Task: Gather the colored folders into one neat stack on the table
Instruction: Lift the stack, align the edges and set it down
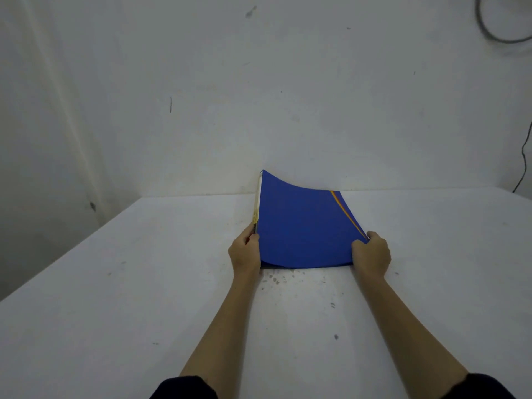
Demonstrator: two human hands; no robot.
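You have nothing to read here: no text, label, brand, number or sign shows on anything. The blue top cover of the folder stack [302,226], between your left-hand fingers [250,240] and your right-hand fingers [374,240], is plain. The white and yellow strip running away from your left fingertips carries no lettering you can make out, nor do the thin coloured edges just beyond your right fingertips

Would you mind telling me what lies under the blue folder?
Under the blue folder, thin yellow, orange and red edges peek out along its right side, and yellowish edges along its left. Their faces and exact count are covered.
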